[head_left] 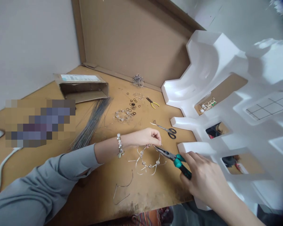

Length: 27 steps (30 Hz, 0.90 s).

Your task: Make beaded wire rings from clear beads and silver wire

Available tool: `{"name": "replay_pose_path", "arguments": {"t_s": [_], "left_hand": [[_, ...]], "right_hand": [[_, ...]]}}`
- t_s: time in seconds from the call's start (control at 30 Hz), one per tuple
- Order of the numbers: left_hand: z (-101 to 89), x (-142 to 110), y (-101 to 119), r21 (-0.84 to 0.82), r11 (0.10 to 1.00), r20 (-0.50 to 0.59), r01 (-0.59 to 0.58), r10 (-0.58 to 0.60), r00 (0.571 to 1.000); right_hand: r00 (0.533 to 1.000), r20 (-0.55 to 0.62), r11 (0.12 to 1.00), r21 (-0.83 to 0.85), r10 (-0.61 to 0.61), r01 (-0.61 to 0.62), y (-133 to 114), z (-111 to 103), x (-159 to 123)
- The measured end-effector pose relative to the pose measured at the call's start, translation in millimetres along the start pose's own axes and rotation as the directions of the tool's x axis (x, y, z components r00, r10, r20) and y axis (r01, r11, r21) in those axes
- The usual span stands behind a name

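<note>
My left hand (pixel 149 137) pinches the upper edge of a beaded wire ring (pixel 150 166), a loop of silvery wire with clear beads and loose curling wire ends. In my right hand (pixel 202 171) is a pair of long-nose pliers (pixel 179 162) with green and black handles. The jaws of the pliers meet the ring's wire close to my left fingertips; whether they grip it I cannot tell. Below the ring to the left, a bent piece of wire (pixel 123 186) lies on the table. Scissors (pixel 166 129) with black handles lie just beyond my left hand.
Straight wires (pixel 91 122) spill from an open cardboard box (pixel 83 89). Farther back are another beaded ring (pixel 122 116), black rings (pixel 132 106), yellow-handled pliers (pixel 152 102) and a wire tangle (pixel 138 80). White foam packing (pixel 217 94) stands along the right side. A cardboard panel (pixel 132 40) borders the back.
</note>
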<state>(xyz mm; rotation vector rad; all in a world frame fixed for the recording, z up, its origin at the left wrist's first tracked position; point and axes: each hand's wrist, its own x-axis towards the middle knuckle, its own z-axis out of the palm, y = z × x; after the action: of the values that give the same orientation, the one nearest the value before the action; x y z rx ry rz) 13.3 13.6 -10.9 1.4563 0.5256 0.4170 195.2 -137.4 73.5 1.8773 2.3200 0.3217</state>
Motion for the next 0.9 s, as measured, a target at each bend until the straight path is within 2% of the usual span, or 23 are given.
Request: {"name": "replay_pose_path", "arguments": {"t_s": [0.07,0.13,0.17,0.23,0.3,0.4,0.47,0.57,0.67,0.8,0.9], "left_hand": [[-2.4,0.6,0.3,0.052,0.999,-0.043,-0.007,0.009,0.999],[-3.6,1.2,-0.2,0.047,0.999,-0.036,-0.013,0.015,0.999],[-3.5,1.5,-0.9,0.036,0.999,-0.015,-0.015,0.015,1.0],[-2.3,2.4,-3.8,0.026,1.0,0.023,-0.013,0.012,1.0],[-1.3,4.4,-8.6,0.029,1.0,0.03,-0.008,0.007,1.0],[-5.5,9.3,-17.2,-0.01,1.0,0.022,-0.013,0.013,1.0],[-12.4,12.5,-21.0,-0.063,0.998,0.045,-0.004,0.007,0.999],[-23.0,16.0,-22.9,-0.118,0.991,0.056,0.066,-0.06,0.997],[-27.9,18.4,-24.3,-0.186,0.977,-0.043,0.101,-0.111,0.993],[-26.1,20.7,-28.9,-0.207,0.975,-0.124,0.084,-0.112,0.986],[-22.1,22.4,-31.3,-0.171,0.984,-0.179,0.052,-0.083,0.98]], "right_hand": [[0.997,0.031,0.985,0.153,0.076,-0.08,7.2,3.4,-3.1],[0.982,0.074,0.912,0.364,0.171,-0.187,11.9,9.6,-0.2],[0.974,0.086,0.845,0.485,0.212,-0.226,12.1,13.6,4.1],[0.963,0.06,0.649,0.728,0.262,-0.222,7.6,22.8,17.4],[0.957,0.047,0.499,0.846,0.286,-0.19,-1.9,32.6,34.1],[0.97,0.052,0.412,0.899,0.238,-0.149,-17.3,46.9,58.3],[0.978,0.034,0.442,0.888,0.207,-0.125,-24.2,56.1,71.8],[0.971,-0.036,0.49,0.868,0.236,-0.086,-29.3,69.1,88.0],[0.965,-0.057,0.46,0.885,0.255,-0.07,-31.4,80.0,98.4],[0.956,-0.057,0.316,0.948,0.289,-0.039,-29.4,91.7,103.5],[0.928,-0.067,0.149,0.989,0.366,0.013,-23.3,101.2,106.0]]}}
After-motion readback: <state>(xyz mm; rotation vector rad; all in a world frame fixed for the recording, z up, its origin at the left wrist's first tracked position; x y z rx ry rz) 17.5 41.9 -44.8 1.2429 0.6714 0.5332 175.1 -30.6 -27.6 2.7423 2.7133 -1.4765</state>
